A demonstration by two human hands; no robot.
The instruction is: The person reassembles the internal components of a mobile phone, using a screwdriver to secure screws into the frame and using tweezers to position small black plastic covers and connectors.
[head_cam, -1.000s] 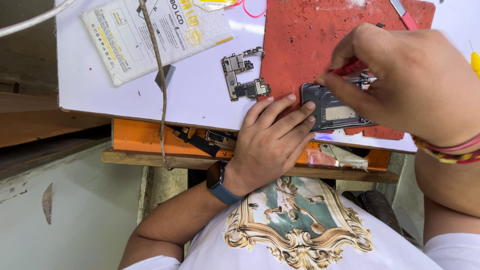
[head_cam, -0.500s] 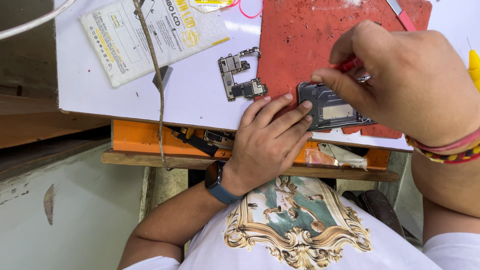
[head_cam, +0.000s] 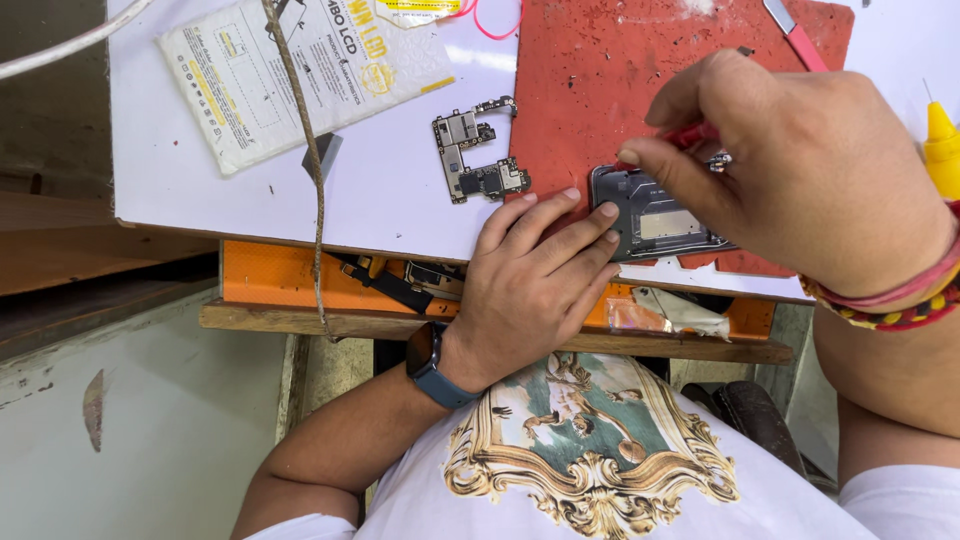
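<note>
The table (head_cam: 250, 200) has a white top over an orange layer and a wooden ledge. A worn red mat (head_cam: 600, 80) lies on it, running under the fingers (head_cam: 560, 235) of the left hand. Just beyond those fingers, on bare white, lies a small circuit board (head_cam: 475, 150). Farther out and left sits a white printed packet (head_cam: 290, 65), crossed by a brown cord (head_cam: 310, 170).

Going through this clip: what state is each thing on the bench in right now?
Phone frame: opened, lying flat on red mat, steadied by left hand.
Circuit board: removed, lying loose on white board.
Red-handled tool: pinched in right hand, tip at the frame.
Packet: flat, sealed or not unclear.
Yellow bottle: upright.
</note>
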